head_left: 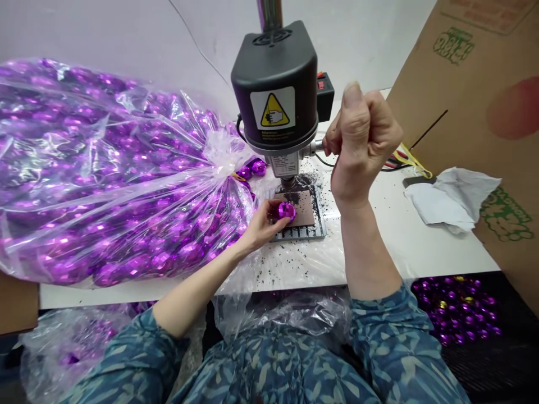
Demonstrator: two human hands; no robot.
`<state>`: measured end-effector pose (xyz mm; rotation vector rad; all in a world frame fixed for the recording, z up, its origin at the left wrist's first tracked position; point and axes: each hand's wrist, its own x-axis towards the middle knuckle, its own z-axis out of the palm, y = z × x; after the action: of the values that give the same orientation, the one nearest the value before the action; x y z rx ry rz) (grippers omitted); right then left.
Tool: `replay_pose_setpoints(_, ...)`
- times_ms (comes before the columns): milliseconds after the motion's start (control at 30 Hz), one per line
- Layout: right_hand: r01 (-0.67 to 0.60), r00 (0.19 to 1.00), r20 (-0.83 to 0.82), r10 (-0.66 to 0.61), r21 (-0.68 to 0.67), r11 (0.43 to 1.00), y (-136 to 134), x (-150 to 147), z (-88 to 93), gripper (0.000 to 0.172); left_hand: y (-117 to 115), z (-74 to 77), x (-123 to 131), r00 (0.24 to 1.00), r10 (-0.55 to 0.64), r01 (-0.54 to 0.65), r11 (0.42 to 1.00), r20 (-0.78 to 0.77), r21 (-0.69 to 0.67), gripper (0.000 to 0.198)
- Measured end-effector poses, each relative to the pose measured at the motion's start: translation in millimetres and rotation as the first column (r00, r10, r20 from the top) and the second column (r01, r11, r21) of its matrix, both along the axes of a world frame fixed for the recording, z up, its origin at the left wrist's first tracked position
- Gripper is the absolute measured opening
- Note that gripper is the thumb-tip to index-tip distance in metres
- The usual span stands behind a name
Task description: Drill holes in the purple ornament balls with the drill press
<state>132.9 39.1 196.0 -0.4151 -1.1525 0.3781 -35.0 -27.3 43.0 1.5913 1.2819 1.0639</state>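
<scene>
A shiny purple faceted ball (287,210) is pinched between the thumb and fingers of my left hand (266,220). It is just above a brown board (305,210) on the slotted metal base (318,231) of a small black drill press (275,84). The chuck (288,182) is just behind and above the ball; its tip is hard to make out. My right hand (364,132) is raised in a closed grip at the press's feed lever (314,147), which is mostly hidden by the fingers.
Left of the press lies a large clear bag (126,185) full of purple balls. Dark shavings (290,258) litter the white table (442,252). At right are crumpled white paper (455,196), yellow-handled pliers (410,160) and a cardboard box (475,112). Purple balls (458,308) fill a lower container.
</scene>
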Motion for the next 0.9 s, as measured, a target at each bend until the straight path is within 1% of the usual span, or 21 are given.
replay_pose_setpoints(67, 0.030, 0.998, 0.047, -0.028, -0.036, 0.999, 1, 1, -1.7, 0.061, 13, -13.0, 0, 0.999, 0.034, -0.034, 0.999, 0.002, 0.012, 0.047)
replay_pose_setpoints(133, 0.047, 0.996, 0.085, -0.041, -0.062, 0.997, 2, 1, -3.2, 0.062, 22, -17.4, 0, 0.999, 0.050, -0.050, 0.998, -0.017, 0.029, 0.047)
replay_pose_setpoints(267, 0.035, 0.997, 0.076, -0.031, -0.049, 0.998, 3, 1, -4.4, 0.062, 27, -11.8, 1, 0.989, 0.066, -0.056, 0.995, -0.133, 0.080, 0.047)
replay_pose_setpoints(400, 0.039, 0.995, 0.096, -0.034, -0.049, 0.998, 2, 1, -4.5, 0.060, 29, -5.3, 6, 0.950, 0.097, -0.046, 0.984, -0.296, 0.175, 0.047)
replay_pose_setpoints(467, 0.032, 0.996, 0.085, -0.028, -0.042, 0.999, 1, 1, -4.7, 0.060, 30, -5.4, 11, 0.933, 0.121, -0.050, 0.976, -0.339, 0.211, 0.048)
replay_pose_setpoints(533, 0.016, 0.998, 0.067, -0.013, -0.040, 0.999, 1, 1, -4.9, 0.059, 31, -7.4, 16, 0.926, 0.163, -0.085, 0.969, -0.341, 0.233, 0.053)
replay_pose_setpoints(600, 0.001, 0.998, 0.061, 0.002, -0.044, 0.999, 1, 1, -5.3, 0.059, 30, -9.8, 21, 0.923, 0.218, -0.144, 0.960, -0.318, 0.240, 0.057)
replay_pose_setpoints(667, -0.003, 0.997, 0.071, 0.007, -0.056, 0.998, 0, 1, -5.7, 0.058, 31, -11.3, 25, 0.918, 0.257, -0.184, 0.951, -0.302, 0.249, 0.055)
replay_pose_setpoints(800, 0.032, 0.995, 0.095, -0.024, -0.085, 0.996, 0, 1, -5.3, 0.060, 34, -12.0, 27, 0.920, 0.254, -0.172, 0.946, -0.298, 0.273, 0.047)
replay_pose_setpoints(900, 0.036, 0.998, 0.057, -0.032, -0.059, 0.998, -2, 1, -3.3, 0.063, 38, -14.8, 27, 0.944, 0.213, -0.145, 0.954, -0.252, 0.262, 0.047)
